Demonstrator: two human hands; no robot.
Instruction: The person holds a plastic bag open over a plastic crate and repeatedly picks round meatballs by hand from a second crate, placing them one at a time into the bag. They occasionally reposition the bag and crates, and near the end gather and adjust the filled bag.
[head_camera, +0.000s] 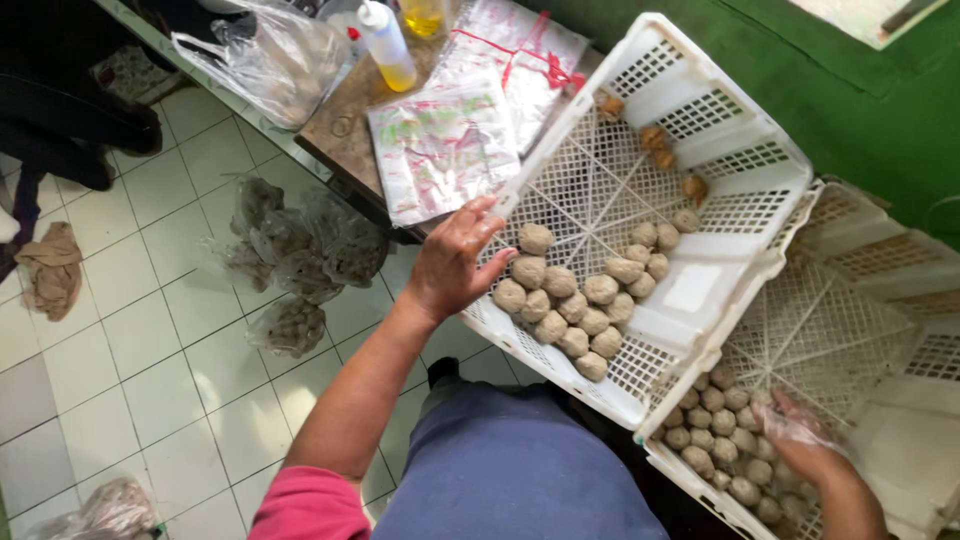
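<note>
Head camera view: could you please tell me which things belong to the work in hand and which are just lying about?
In use:
left hand on upper crate
right hand in lower crate
brown balls

Lying about:
squeeze bottle
flat plastic bags
filled bags on floor
brown rag

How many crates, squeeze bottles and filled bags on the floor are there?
White crates: 2
Squeeze bottles: 2
Filled bags on the floor: about 5, counting one at the bottom left corner; the pile overlaps
Total: about 9
</note>
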